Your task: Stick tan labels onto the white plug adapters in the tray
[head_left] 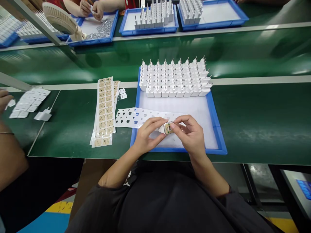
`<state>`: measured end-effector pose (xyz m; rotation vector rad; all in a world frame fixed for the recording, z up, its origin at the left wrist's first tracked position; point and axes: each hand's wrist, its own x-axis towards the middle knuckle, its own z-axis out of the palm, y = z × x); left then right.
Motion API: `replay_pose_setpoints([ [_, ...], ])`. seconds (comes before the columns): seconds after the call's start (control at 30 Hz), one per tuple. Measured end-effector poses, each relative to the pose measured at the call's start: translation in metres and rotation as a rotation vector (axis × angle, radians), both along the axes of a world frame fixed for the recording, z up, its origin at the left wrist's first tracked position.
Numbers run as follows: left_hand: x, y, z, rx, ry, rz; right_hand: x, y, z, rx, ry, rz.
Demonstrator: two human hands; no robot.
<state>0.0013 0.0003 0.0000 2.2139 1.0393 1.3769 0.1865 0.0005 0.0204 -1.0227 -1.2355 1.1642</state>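
Observation:
A white plug charger (162, 129) is held above the blue-rimmed tray (218, 129). My left hand (148, 135) is closed on it, thumb below and fingers above. On the charger's end face, turned up toward me, is a beige label (168, 128) around a dark port slot. The thumb and fingers of my right hand (190, 133) are closed at the right edge of that face, touching the label. A white strip with dark and blue cut-out marks (126, 117) lies under my hands, across the tray's left rim.
Rows of white chargers (175, 81), pins up, fill the tray's back. Sheets of beige labels (105, 106) lie left, beside two small white pieces (122, 94). A neighbour's arm (9, 155) and chargers (30, 102) are further left. More trays (148, 30) stand beyond the divider.

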Motion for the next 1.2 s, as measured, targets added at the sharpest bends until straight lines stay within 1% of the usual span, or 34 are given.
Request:
replay_pose_setpoints([
  [0.67, -0.001, 0.000, -0.001, -0.001, 0.012, 0.009, -0.002, 0.001, 0.003, 0.037, -0.072, -0.022],
  [0.87, -0.001, 0.000, -0.001, 0.002, -0.013, -0.012, -0.004, -0.002, 0.006, 0.117, -0.215, -0.075],
  [1.0, -0.001, -0.001, -0.002, 0.023, -0.011, 0.029, -0.006, -0.002, 0.006, 0.129, -0.282, -0.130],
  [1.07, -0.001, -0.002, -0.004, 0.044, -0.008, 0.050, -0.005, -0.001, 0.002, 0.063, -0.208, -0.078],
  [1.2, 0.000, -0.002, -0.006, 0.074, -0.036, 0.065, -0.003, 0.003, -0.008, -0.112, 0.103, 0.219],
])
